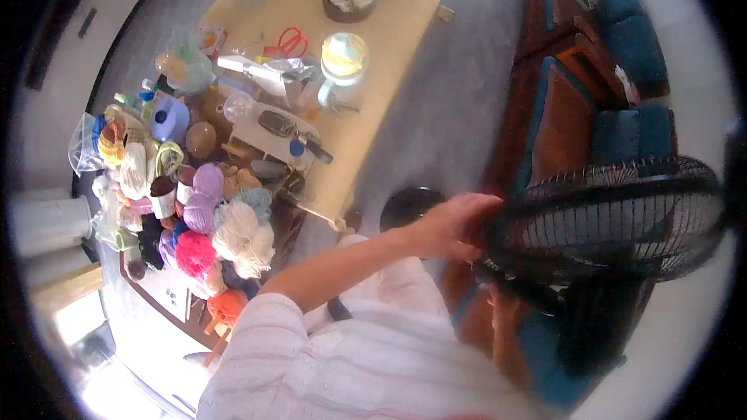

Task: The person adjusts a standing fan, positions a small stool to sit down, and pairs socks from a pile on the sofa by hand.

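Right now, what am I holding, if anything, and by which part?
The black fan: your left hand appears to grip the near end of its head. Your right hand is just below, partly hidden, so its hold can't be told.

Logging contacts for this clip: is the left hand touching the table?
Apart: the head view shows floor and a dark round object between the left hand and the table.
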A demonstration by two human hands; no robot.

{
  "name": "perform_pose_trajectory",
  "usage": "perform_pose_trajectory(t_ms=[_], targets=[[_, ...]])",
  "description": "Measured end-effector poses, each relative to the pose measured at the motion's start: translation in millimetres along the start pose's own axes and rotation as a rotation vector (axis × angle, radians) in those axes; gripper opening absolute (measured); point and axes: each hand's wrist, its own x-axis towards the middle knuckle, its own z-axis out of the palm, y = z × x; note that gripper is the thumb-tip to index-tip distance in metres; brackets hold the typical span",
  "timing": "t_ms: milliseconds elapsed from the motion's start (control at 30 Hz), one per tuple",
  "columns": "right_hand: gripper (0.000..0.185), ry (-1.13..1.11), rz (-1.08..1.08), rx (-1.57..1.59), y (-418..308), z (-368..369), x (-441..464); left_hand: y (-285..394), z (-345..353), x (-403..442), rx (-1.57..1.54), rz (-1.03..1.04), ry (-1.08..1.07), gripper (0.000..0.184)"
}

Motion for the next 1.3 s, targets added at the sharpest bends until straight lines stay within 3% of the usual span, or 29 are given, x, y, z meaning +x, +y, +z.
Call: perform_pose_trajectory(t_ms=[33, 100, 133, 167, 300, 433, 533, 567, 633, 900, 1000, 1133, 1267, 1300], targets=[[0.029, 0.008, -0.005, -0.016, 2, -4, 2, 2, 2, 9, 0.008, 0.068, 0.002, 0.077], [0.059, -0.053, 0.021, -0.059, 72, -27, 33, 13, 0, 26, -0.149, 0.016, -0.097, 0.078], [0.066, -0.062, 0.046, -0.047, 76, -29, 33, 16, 2, 33, -0.229, -0.011, -0.151, 0.079], [0.074, -0.07, 0.07, -0.035, 59, -24, 28, 13, 5, 39, -0.157, 0.113, -0.101, 0.082], [0.073, -0.011, 0.23, 0.159, 28, -25, 6, 17, 2, 67, -0.21, 0.045, -0.231, 0.088], [0.036, 0.098, 0.193, 0.178, -61, -12, -12, 17, 4, 104, -0.307, 0.0, -0.405, 0.09], [0.041, 0.01, 0.423, 0.199, -59, -23, 4, 14, 6, 135, -0.32, -0.093, -0.59, 0.09], [0.041, 0.002, 0.448, 0.228, -62, -22, 15, 5, 11, 146, -0.212, 0.068, -0.575, 0.092], [0.041, 0.02, 0.458, 0.289, -62, -21, 41, 0, 22, 172, -0.267, 0.099, -0.631, 0.094], [0.041, 0.261, 0.517, 0.581, -70, -19, 135, -23, 48, 302, -0.278, 0.072, -1.035, 0.103], [0.041, 0.397, 0.549, 0.674, -75, -17, 147, -24, 51, 346, -0.335, -0.054, -1.24, 0.105], [0.04, 0.596, 0.579, 0.818, -74, -6, 153, -40, 59, 375, -0.421, 0.105, -1.327, 0.107], [0.04, 0.83, 0.646, 0.942, -91, 17, 158, -46, 51, 436, -0.527, 0.152, -1.547, 0.108], [0.04, 0.887, 0.66, 0.967, -97, 24, 162, -69, 61, 435, -0.441, 0.341, -1.558, 0.108]])
